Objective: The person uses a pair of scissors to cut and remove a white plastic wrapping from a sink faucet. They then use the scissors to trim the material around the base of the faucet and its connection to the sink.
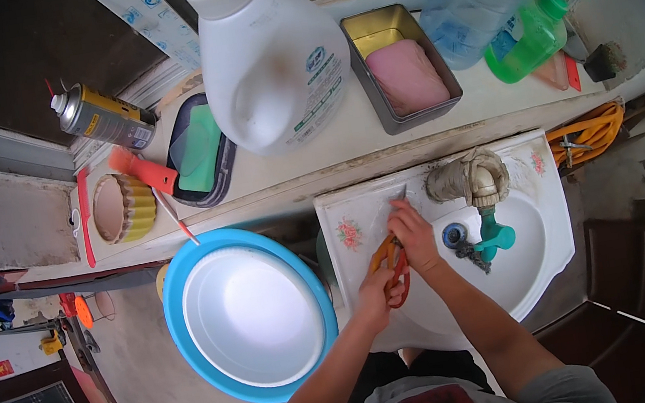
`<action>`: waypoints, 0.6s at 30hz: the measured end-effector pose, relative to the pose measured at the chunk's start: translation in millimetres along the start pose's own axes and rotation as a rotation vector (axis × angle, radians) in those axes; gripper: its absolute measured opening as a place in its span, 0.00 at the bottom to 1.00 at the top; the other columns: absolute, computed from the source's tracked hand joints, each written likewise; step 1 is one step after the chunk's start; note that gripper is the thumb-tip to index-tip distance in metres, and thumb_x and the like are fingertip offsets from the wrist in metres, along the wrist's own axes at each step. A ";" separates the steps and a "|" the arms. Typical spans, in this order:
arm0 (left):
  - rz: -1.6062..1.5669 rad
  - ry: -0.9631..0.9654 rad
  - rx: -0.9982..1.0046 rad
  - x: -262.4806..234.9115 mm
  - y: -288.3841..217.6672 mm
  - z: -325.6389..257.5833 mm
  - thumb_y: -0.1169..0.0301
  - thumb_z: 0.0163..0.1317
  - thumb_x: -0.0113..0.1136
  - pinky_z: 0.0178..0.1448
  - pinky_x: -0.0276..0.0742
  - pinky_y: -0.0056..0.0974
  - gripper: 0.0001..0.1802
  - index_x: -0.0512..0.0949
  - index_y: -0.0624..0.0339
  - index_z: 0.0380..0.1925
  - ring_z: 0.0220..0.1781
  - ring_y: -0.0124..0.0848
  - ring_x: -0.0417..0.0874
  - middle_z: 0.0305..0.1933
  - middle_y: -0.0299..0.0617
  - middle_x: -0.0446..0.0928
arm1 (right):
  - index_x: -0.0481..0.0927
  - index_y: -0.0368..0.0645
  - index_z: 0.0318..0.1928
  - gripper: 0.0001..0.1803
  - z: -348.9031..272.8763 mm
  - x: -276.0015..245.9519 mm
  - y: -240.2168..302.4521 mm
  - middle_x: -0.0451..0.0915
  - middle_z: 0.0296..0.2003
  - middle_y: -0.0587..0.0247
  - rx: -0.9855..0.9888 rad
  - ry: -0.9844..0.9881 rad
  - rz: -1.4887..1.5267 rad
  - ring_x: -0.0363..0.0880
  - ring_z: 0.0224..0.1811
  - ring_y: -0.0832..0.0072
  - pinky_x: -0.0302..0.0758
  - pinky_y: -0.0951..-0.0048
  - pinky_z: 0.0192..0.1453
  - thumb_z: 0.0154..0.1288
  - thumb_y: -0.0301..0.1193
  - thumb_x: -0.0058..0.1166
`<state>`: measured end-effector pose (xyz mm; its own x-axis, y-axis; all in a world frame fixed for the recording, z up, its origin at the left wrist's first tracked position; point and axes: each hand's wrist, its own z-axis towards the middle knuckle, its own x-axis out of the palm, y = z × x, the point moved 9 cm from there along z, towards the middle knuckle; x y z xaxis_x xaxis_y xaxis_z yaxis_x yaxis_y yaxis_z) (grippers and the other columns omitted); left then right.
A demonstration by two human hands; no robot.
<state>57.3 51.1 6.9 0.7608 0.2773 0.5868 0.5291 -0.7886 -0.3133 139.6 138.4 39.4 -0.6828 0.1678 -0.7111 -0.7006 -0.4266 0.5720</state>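
Note:
Both hands are over the left rim of the white washbasin [475, 287]. My left hand [373, 299] is closed around the orange-red loop handles of a pair of scissors [389, 257]. The fingers of my right hand [413, 231] are closed around the scissors' front part, hiding most of the blades; a grey pointed tip shows just beyond them. To the right of my right hand, a green tap [495, 238] hangs over the basin. Below it lie a round blue-rimmed drain piece [454, 234] and some dark, clumped matter [477, 259].
On the left, a white basin [252, 318] sits inside a blue one [177, 330]. The ledge behind holds a large white jug [267, 67], a tin with pink soap [407, 77], a green pump bottle [522, 52], a soap dish [197, 154] and a spray can [102, 116]. An orange hose [594, 133] hangs right.

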 end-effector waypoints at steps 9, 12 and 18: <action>-0.160 0.110 -0.071 15.3 10.2 10.3 0.65 0.57 0.46 0.24 0.55 0.23 0.26 0.61 0.46 0.58 0.23 0.23 0.58 0.42 0.48 0.72 | 0.72 0.39 0.29 0.06 1.5 -25.2 -7.7 0.73 0.34 0.57 -0.091 0.058 -0.140 0.74 0.50 0.60 0.72 0.59 0.58 0.46 0.22 0.51; -0.192 0.122 -0.086 16.5 30.4 9.4 0.62 0.59 0.45 0.24 0.55 0.23 0.25 0.62 0.45 0.58 0.24 0.23 0.59 0.41 0.47 0.72 | 0.72 0.40 0.29 0.06 -14.3 -24.0 -9.2 0.72 0.34 0.58 -0.141 0.093 -0.091 0.73 0.51 0.59 0.71 0.59 0.59 0.46 0.22 0.51; -0.356 0.112 0.059 33.9 44.4 20.8 0.62 0.60 0.44 0.26 0.56 0.23 0.24 0.63 0.46 0.58 0.24 0.23 0.59 0.42 0.46 0.71 | 0.71 0.40 0.28 0.06 -4.6 -27.5 -14.4 0.72 0.33 0.58 -0.253 0.249 -0.044 0.72 0.51 0.62 0.71 0.61 0.59 0.45 0.22 0.51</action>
<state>114.4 36.8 -2.6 0.4810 0.4642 0.7437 0.7766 -0.6193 -0.1157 169.4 135.8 48.8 -0.5596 -0.0177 -0.8286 -0.6333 -0.6359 0.4412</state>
